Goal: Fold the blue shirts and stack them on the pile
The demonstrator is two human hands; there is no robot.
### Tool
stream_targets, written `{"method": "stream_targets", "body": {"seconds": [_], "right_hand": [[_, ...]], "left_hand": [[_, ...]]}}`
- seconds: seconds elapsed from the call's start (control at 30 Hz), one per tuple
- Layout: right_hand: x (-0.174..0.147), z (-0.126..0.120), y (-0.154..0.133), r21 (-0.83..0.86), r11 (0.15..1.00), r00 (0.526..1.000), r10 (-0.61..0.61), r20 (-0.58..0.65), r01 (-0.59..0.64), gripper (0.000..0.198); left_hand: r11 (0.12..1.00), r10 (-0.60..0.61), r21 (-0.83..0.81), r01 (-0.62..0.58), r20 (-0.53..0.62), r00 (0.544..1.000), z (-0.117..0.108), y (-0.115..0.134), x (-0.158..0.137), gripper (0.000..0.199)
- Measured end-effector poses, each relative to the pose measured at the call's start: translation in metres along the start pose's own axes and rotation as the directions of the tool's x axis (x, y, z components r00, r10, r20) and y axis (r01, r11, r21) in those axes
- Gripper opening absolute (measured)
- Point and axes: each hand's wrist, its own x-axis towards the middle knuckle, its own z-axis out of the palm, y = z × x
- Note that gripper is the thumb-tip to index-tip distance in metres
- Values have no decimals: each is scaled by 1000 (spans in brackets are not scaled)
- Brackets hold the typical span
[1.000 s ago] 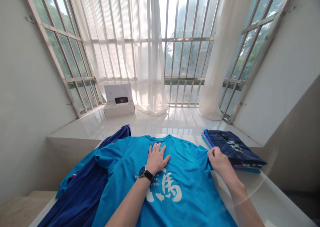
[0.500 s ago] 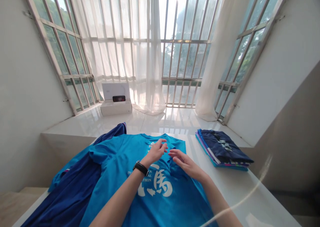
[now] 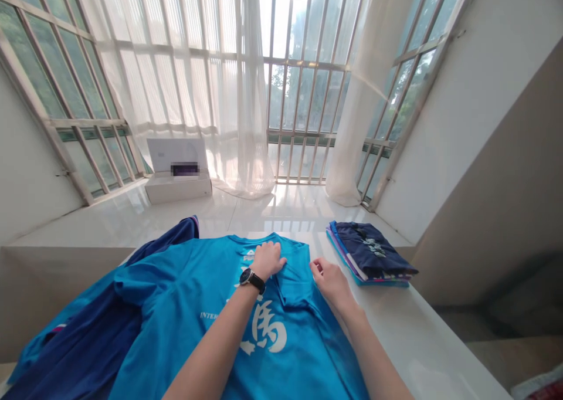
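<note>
A blue T-shirt (image 3: pixel 206 277) with white printed characters lies spread out, its collar toward the window. Its right sleeve (image 3: pixel 294 282) is folded inward over the body. My left hand (image 3: pixel 267 260), with a black watch on the wrist, lies on the shirt just below the collar, fingers stretched over the fabric. At the shirt's right edge, my right hand (image 3: pixel 329 280) has its fingers curled in a pinch on the fabric there; the fingertips are partly hidden.
To the right sits a stack of folded clothes (image 3: pixel 373 253), a dark navy one on top. Dark blue garments (image 3: pixel 88 335) lie on the left. A white box (image 3: pixel 178 189) with an upright lid stands by the curtain (image 3: pixel 244 124). The white ledge's right edge slopes away.
My left hand has lowered onto the shirt below the collar. My right hand has moved to the shirt's right edge and its fingers have curled. The view has shifted to the right.
</note>
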Motion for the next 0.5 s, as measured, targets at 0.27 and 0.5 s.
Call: {"method": "stream_targets", "body": {"seconds": [0.27,0.5], "right_hand": [[-23,-22,-19,-143,989,999,45,-13,-46,34],[-187,-48,6,-222,960,983,150,-102,-169,44]], "left_hand": [[992,73,-98,-74,-20,997,8,-15,8,16],[918,42,-386,-90,-130,991,21,-9,25,25]]}}
